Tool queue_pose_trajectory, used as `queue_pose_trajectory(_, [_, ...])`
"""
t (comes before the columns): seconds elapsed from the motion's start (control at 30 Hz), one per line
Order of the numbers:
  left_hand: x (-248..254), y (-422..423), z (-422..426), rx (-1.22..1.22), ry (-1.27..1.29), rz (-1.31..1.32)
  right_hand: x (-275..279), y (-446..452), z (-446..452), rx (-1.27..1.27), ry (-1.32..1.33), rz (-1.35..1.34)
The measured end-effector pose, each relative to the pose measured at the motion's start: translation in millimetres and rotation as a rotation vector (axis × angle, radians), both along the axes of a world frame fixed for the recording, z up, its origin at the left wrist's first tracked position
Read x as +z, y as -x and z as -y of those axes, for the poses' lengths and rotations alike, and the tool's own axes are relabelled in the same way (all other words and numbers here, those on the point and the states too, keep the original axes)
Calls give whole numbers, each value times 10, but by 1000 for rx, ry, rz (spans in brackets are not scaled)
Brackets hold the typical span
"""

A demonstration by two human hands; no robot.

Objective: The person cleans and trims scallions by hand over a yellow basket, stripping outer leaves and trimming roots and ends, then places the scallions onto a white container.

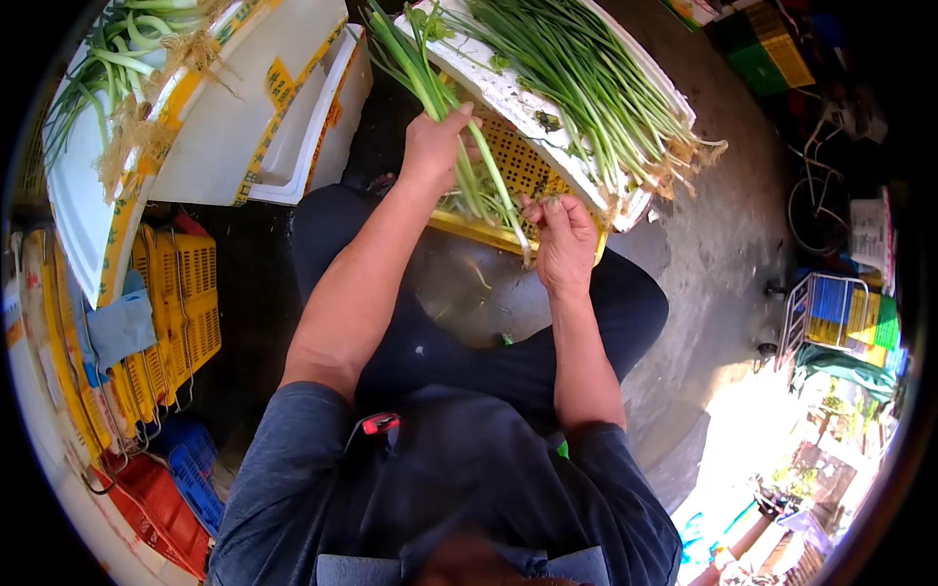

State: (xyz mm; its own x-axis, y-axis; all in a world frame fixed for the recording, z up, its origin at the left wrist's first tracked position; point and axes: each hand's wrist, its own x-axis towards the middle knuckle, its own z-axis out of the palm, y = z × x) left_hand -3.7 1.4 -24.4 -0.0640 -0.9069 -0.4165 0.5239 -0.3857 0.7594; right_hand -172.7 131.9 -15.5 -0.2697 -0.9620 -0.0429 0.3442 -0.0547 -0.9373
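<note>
Scallions [415, 68]: left hand [437, 149], fingers wrapped round mid-length, apparently freeing root ends [529, 256]; right hand [567, 242], fingers pinched just beside, contents unclear.

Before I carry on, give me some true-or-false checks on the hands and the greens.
1. The left hand holds long green stalks. True.
2. The right hand wears a glove. False: it is bare, its fingers bent beside the lower ends of those stalks.
3. A larger pile of greens lies on white foam. True.
4. The yellow crate has solid walls. False: it is full of small openings.
5. The greens at upper left have no roots. False: their stringy roots show.
</note>
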Motion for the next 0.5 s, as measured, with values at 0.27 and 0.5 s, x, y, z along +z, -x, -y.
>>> queue_pose_trajectory(0.27, [-44,-36,54,48,14,10,499,634,-581,130,-87,216])
queue_pose_trajectory(0.5, [-18,44,30,-12,40,45,522,590,-268,-24,-144,-447])
